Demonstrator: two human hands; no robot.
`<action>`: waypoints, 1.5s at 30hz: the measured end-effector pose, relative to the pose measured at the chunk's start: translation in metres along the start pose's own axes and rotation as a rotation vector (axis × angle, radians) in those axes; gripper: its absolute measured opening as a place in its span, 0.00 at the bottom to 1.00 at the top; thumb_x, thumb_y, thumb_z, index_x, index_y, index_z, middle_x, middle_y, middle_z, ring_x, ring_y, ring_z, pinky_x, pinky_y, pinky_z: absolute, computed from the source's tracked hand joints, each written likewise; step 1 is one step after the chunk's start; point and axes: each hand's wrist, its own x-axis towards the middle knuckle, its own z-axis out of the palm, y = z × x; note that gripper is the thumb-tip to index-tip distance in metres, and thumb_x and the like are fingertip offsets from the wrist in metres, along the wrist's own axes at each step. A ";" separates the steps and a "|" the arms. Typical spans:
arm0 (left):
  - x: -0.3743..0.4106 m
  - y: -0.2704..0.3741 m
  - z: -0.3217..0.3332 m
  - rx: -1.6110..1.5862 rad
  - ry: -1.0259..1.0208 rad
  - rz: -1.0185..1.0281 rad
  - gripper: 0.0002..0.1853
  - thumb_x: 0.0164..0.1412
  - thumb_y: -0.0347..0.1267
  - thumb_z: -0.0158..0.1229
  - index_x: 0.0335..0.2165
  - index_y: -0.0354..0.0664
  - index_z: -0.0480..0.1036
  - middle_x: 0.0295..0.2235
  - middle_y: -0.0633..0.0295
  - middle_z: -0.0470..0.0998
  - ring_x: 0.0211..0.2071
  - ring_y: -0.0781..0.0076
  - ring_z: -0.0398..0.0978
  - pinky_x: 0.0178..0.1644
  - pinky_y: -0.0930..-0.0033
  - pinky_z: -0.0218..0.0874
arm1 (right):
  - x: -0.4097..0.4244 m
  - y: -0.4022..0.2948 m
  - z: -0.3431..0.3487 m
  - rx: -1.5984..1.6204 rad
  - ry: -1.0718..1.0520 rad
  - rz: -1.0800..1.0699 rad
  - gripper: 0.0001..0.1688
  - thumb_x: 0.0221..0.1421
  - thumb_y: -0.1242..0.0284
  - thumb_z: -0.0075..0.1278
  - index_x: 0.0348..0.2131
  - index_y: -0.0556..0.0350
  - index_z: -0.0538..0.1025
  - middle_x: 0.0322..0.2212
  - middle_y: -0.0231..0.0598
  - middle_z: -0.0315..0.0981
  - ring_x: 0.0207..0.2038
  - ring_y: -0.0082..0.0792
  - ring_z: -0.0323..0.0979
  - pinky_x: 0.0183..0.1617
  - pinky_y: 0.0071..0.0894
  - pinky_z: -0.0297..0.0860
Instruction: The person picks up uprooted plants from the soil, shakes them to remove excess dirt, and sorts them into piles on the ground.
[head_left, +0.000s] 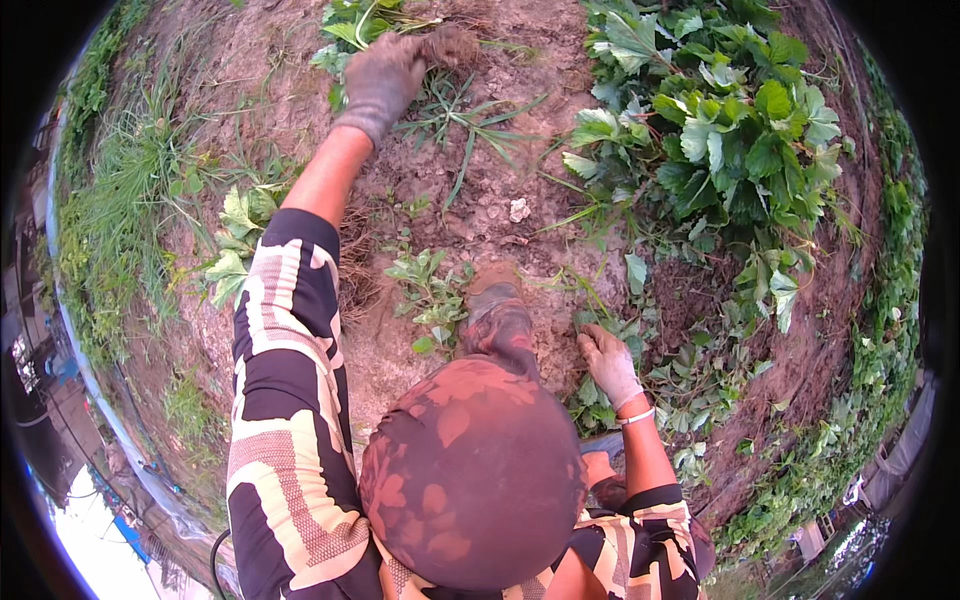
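My left hand (384, 79), in a dirty glove, is closed around an uprooted leafy plant (345, 30), likely strawberry, above the bare soil. The plant's soil-caked roots (452, 46) stick out on the right of the fist and its leaves on the left. Down by my foot, my right hand (609, 366), in a pale glove, reaches to low green leaves (634, 341) at the edge of the planted bed. Its fingers are bent, and whether they grip a stem is not clear. Another uprooted plant (238, 217) lies partly under my left forearm, its brown roots (360, 270) showing beside the sleeve.
A dense clump of leafy plants (720, 142) stands to the right. Grass weeds (142, 195) grow along the left, with a grassy tuft (457, 116) ahead. My muddy boot (495, 296) stands beside a small weed (427, 289). A pale stone-like lump (519, 210) lies on the soil.
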 end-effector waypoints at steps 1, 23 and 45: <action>0.010 -0.002 -0.006 -0.045 0.061 0.015 0.12 0.56 0.41 0.53 0.38 0.52 0.74 0.35 0.60 0.75 0.34 0.60 0.77 0.34 0.58 0.69 | 0.002 0.000 0.002 -0.019 0.010 -0.013 0.21 0.56 0.61 0.46 0.42 0.59 0.74 0.39 0.53 0.74 0.43 0.53 0.71 0.47 0.43 0.67; 0.014 -0.048 -0.121 -0.415 -0.294 -0.290 0.14 0.52 0.36 0.56 0.36 0.43 0.77 0.28 0.53 0.79 0.30 0.60 0.77 0.35 0.60 0.67 | 0.005 -0.021 -0.018 -0.047 0.044 -0.087 0.21 0.57 0.63 0.46 0.43 0.60 0.74 0.41 0.52 0.73 0.45 0.51 0.71 0.49 0.42 0.66; -0.284 -0.105 -0.091 -0.209 -0.384 -0.311 0.21 0.55 0.29 0.51 0.49 0.41 0.68 0.49 0.52 0.70 0.49 0.53 0.69 0.52 0.59 0.62 | -0.011 -0.006 -0.002 -0.025 -0.045 -0.015 0.19 0.58 0.63 0.46 0.43 0.58 0.74 0.39 0.53 0.74 0.42 0.52 0.72 0.46 0.40 0.67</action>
